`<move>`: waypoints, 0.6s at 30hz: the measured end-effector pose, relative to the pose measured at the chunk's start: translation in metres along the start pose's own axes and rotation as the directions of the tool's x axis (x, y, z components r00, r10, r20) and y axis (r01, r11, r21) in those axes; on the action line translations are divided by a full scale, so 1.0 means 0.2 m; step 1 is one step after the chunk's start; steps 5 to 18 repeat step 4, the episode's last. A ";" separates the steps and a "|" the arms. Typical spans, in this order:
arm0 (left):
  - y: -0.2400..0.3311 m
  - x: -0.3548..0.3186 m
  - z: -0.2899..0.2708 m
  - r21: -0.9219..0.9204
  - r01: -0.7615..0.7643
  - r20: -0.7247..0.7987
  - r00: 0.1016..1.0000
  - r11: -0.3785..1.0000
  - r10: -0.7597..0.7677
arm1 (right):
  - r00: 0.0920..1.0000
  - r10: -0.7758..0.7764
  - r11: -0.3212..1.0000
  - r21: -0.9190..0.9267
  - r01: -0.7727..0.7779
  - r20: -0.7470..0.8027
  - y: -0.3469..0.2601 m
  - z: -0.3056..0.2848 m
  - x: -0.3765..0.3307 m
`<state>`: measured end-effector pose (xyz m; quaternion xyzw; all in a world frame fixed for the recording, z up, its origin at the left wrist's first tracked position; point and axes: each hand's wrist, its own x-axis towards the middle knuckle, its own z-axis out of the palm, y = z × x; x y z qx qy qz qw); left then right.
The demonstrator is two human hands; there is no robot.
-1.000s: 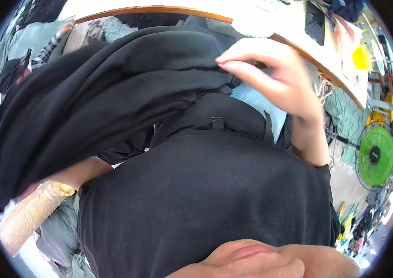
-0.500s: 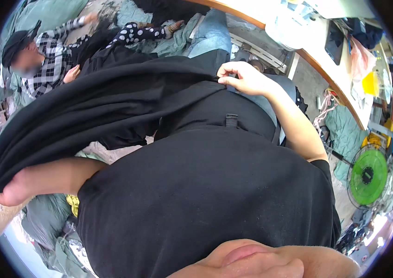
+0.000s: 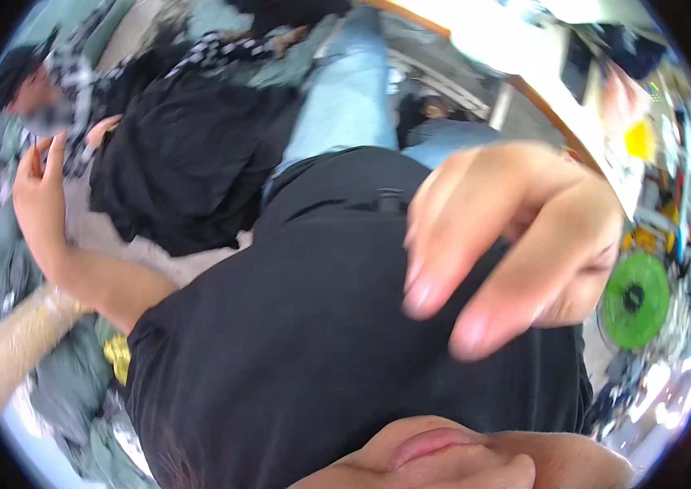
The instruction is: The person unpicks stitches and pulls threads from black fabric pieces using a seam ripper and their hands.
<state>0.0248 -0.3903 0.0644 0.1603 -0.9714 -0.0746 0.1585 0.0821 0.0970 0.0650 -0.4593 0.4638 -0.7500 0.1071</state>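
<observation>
R hand (image 3: 517, 244) up close to the camera, blurred, fingers spread and loose, holding nothing. L hand (image 3: 36, 183) out to the left side, fingers up and open, empty, w/ a thin dark stick-like bit by the fingertips; can't tell what. Black garment (image 3: 187, 171) lies in a heap on the floor, just right of L hand, not touching either hand. Another person (image 3: 44, 90) sits beyond it at top left. Green fan (image 3: 635, 300) at right, behind R hand. Tan roll (image 3: 19, 350) low left beside grey-green cloth (image 3: 68, 391). No bins or boxes clear enough to make out.
</observation>
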 end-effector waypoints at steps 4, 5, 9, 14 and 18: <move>0.10 -0.04 0.22 -0.328 -0.099 0.087 0.987 0.939 0.135 | 0.999 -0.001 0.983 0.184 0.010 -0.050 -0.12 0.08 -0.03; 0.10 -0.04 0.22 -0.328 -0.099 0.087 0.987 0.939 0.135 | 0.999 -0.001 0.983 0.184 0.010 -0.050 -0.12 0.08 -0.03; 0.10 -0.04 0.22 -0.328 -0.099 0.087 0.987 0.939 0.135 | 0.999 -0.001 0.983 0.184 0.010 -0.050 -0.12 0.08 -0.03; 0.10 -0.04 0.22 -0.328 -0.099 0.087 0.987 0.939 0.135 | 0.999 -0.001 0.983 0.184 0.010 -0.050 -0.12 0.08 -0.03; 0.10 -0.04 0.22 -0.328 -0.099 0.087 0.987 0.939 0.135 | 0.999 -0.001 0.983 0.184 0.010 -0.050 -0.12 0.08 -0.03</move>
